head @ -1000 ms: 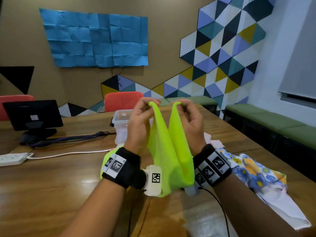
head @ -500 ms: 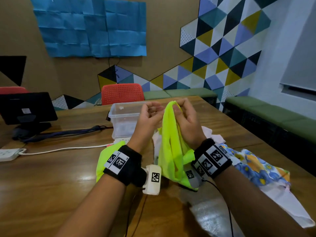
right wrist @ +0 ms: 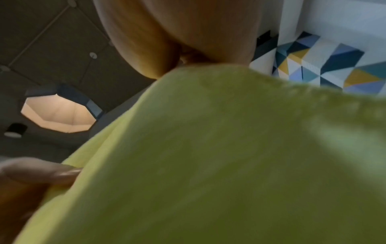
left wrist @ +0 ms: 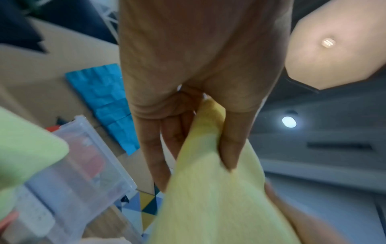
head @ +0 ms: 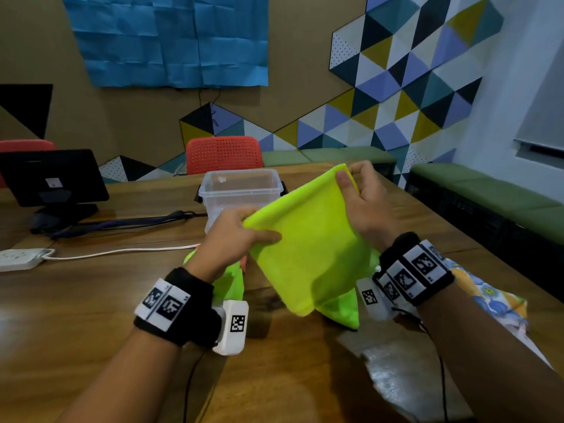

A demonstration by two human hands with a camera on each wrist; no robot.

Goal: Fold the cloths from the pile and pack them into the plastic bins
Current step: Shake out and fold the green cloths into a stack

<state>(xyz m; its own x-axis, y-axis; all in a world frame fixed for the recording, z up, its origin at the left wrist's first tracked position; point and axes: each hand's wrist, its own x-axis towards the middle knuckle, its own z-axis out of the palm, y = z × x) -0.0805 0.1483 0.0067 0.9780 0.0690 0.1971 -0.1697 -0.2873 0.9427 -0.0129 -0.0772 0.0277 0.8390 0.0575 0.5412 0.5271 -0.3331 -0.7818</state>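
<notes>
A neon yellow-green cloth (head: 308, 242) hangs spread between my two hands above the table. My left hand (head: 235, 233) pinches its near left corner, thumb on top. My right hand (head: 360, 196) pinches the far right corner, held higher. In the left wrist view the thumb (left wrist: 231, 148) presses the cloth (left wrist: 215, 198) against the fingers. The cloth (right wrist: 219, 156) fills the right wrist view, so that hand's fingers are mostly hidden. A clear plastic bin (head: 241, 190) stands just behind the cloth. A floral cloth (head: 488, 297) of the pile lies at the right.
More green cloth (head: 225, 279) lies on the wooden table (head: 76, 300) under my left wrist. A white power strip (head: 18, 259) and cable lie at the left, beside a black monitor (head: 52, 178). A red chair (head: 224, 154) stands behind the bin.
My hands were close together with the cloth hanging doubled between them. They have moved apart, the left lower and the right farther back, and the cloth is now stretched out flat between them.
</notes>
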